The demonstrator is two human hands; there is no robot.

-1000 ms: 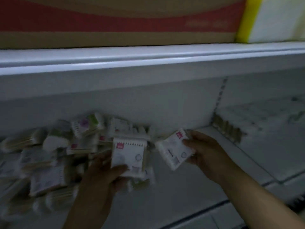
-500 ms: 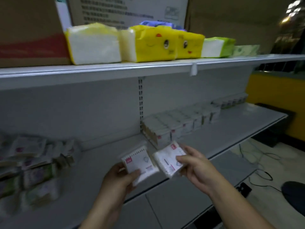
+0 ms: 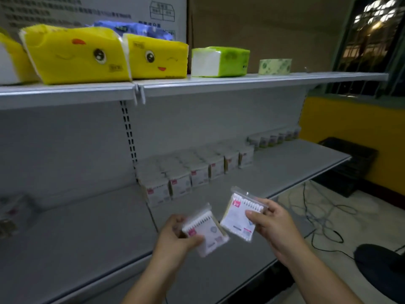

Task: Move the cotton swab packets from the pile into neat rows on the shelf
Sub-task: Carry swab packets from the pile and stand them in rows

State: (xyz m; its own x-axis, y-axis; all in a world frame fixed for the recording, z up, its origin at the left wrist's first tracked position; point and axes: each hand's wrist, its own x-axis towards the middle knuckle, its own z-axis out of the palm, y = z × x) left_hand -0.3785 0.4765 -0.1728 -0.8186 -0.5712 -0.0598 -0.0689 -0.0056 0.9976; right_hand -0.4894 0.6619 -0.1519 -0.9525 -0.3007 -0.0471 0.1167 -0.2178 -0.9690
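Grip is closed on both sides: the left hand pinches the lower packet, the right hand the upper packet, above the front edge of the shelf. Both seem light and slippery; side edges hold best.

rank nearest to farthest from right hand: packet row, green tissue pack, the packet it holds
1. Packet, held in the right hand.
2. Packet row, on the lower shelf, just beyond.
3. Green tissue pack, on the upper shelf, above.
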